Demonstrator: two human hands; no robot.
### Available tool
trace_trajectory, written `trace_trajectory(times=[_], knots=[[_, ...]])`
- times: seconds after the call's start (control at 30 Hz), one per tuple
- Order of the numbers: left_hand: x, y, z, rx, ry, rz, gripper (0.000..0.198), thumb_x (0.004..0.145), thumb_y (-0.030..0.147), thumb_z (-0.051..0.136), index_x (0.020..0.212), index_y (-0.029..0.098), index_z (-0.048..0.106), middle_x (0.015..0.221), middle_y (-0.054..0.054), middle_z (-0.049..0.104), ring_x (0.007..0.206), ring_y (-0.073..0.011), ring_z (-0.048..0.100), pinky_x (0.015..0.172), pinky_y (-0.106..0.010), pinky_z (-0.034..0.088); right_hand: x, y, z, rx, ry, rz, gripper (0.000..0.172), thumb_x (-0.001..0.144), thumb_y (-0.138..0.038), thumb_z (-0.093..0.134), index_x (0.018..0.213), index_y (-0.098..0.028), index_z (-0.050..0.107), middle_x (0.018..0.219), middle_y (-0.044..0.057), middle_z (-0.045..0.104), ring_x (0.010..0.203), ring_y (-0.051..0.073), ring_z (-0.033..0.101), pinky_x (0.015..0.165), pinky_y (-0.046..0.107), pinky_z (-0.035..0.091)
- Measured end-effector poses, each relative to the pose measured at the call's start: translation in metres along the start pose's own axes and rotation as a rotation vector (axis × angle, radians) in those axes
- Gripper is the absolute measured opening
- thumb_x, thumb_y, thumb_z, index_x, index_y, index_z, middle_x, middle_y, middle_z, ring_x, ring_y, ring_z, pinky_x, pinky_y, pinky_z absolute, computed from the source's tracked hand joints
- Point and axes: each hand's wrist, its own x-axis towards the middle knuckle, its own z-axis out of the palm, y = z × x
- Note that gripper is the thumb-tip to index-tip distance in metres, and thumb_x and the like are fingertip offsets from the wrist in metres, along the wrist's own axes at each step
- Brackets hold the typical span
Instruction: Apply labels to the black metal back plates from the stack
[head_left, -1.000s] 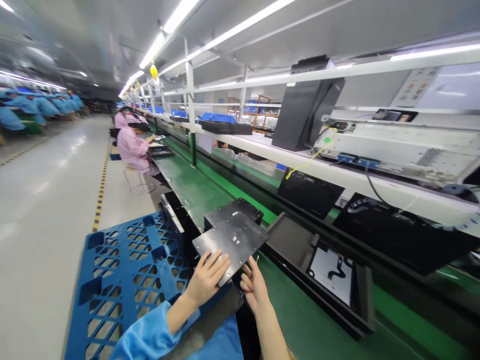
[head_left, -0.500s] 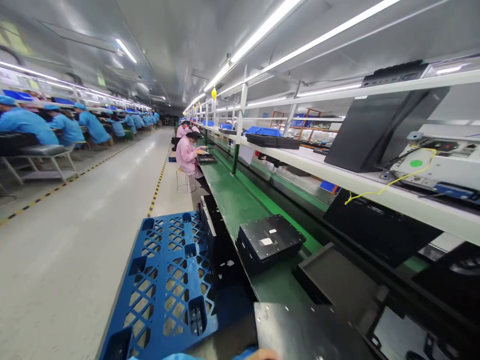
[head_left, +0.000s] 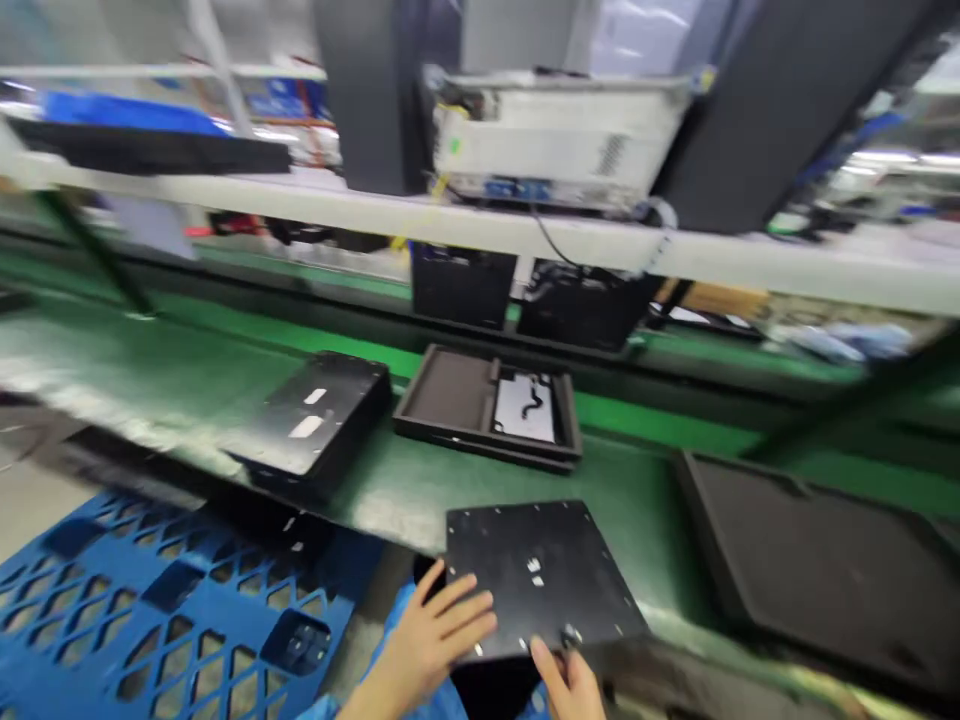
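A flat black metal plate point(head_left: 544, 575) with small holes and screws lies at the near edge of the green bench point(head_left: 390, 485). My left hand point(head_left: 439, 640) rests on its near left corner with the fingers spread over the surface and the thumb at the edge. My right hand point(head_left: 570, 680) pinches the near edge of the plate between thumb and fingers. A stack of similar black plates point(head_left: 315, 415) sits to the left on the bench. Beyond the plate stands a shallow black tray point(head_left: 450, 395) with a white insert point(head_left: 529, 408).
A blue plastic pallet point(head_left: 142, 600) lies on the floor at the lower left. A large black tray point(head_left: 817, 560) sits on the bench at the right. A white shelf point(head_left: 480, 230) above carries a white machine point(head_left: 559, 140) and black panels.
The view swung from looking down the aisle to looking straight at the bench. The plate came off the stack at the left and now lies in front of me under both hands.
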Motion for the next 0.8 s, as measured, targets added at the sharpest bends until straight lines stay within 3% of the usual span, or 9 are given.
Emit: trace_trajectory(times=[0.1, 0.23, 0.37, 0.53, 0.67, 0.73, 0.8], knots=[[0.009, -0.009, -0.019, 0.004, -0.208, -0.064, 0.064, 0.102, 0.021, 0.065, 0.164, 0.032, 0.05, 0.163, 0.0, 0.058, 0.16, -0.0258, 0.043, 0.138, -0.062, -0.006, 0.002, 0.012, 0.0, -0.031, -0.167, 0.037, 0.066, 0.087, -0.085, 0.067, 0.081, -0.019, 0.069, 0.072, 0.008, 0.074, 0.076, 0.026, 0.07, 0.079, 0.037, 0.053], [0.01, -0.014, -0.014, 0.062, -0.369, -0.107, 0.082, 0.102, 0.041, 0.071, 0.173, 0.025, 0.034, 0.173, -0.008, 0.044, 0.165, -0.0363, 0.033, 0.136, -0.068, -0.007, 0.018, 0.022, 0.019, -0.001, -0.241, 0.062, 0.066, 0.094, -0.084, 0.056, 0.074, -0.022, 0.056, 0.054, 0.0, 0.056, 0.057, 0.017, 0.052, 0.066, 0.033, 0.043], [0.017, -0.026, 0.003, 0.065, -0.35, -0.163, 0.07, 0.109, 0.033, 0.058, 0.174, 0.03, 0.03, 0.171, -0.007, 0.048, 0.164, -0.0336, 0.036, 0.137, -0.069, 0.003, 0.027, 0.022, 0.024, 0.09, -0.209, 0.067, 0.067, 0.091, -0.086, 0.06, 0.082, -0.02, 0.059, 0.063, -0.004, 0.049, 0.059, 0.013, 0.042, 0.06, 0.029, 0.036], [0.033, -0.043, 0.01, 0.001, -0.394, -0.223, 0.066, 0.112, 0.03, 0.052, 0.174, 0.037, 0.029, 0.17, -0.009, 0.048, 0.164, -0.0355, 0.034, 0.133, -0.077, 0.003, 0.012, 0.029, -0.016, 0.024, -0.213, 0.068, 0.055, 0.108, -0.07, 0.044, 0.106, -0.022, 0.072, 0.076, -0.003, 0.05, 0.073, 0.016, 0.05, 0.071, 0.029, 0.042], [0.045, -0.035, 0.008, -0.061, -0.373, -0.295, 0.068, 0.11, 0.034, 0.057, 0.173, 0.036, 0.031, 0.171, -0.011, 0.048, 0.165, -0.039, 0.032, 0.132, -0.08, 0.008, -0.002, 0.041, -0.048, -0.018, -0.078, 0.109, 0.065, 0.107, -0.07, 0.043, 0.138, -0.022, 0.072, 0.08, 0.001, 0.06, 0.078, 0.021, 0.06, 0.076, 0.033, 0.049], [0.056, -0.026, 0.01, -0.085, -0.326, -0.318, 0.068, 0.108, 0.034, 0.061, 0.171, 0.033, 0.035, 0.17, -0.012, 0.05, 0.163, -0.0395, 0.036, 0.132, -0.08, 0.01, -0.005, 0.045, -0.056, 0.006, -0.086, 0.168, 0.073, 0.105, -0.071, 0.046, 0.152, -0.019, 0.064, 0.075, 0.001, 0.061, 0.066, 0.02, 0.057, 0.065, 0.032, 0.048], [0.069, -0.018, 0.014, -0.114, -0.294, -0.31, 0.063, 0.108, 0.034, 0.062, 0.167, 0.03, 0.042, 0.168, -0.013, 0.052, 0.16, -0.0382, 0.042, 0.133, -0.078, 0.011, -0.005, 0.047, -0.057, 0.029, -0.093, 0.197, 0.076, 0.103, -0.072, 0.051, 0.152, -0.017, 0.065, 0.066, -0.001, 0.057, 0.057, 0.019, 0.051, 0.057, 0.031, 0.043]])
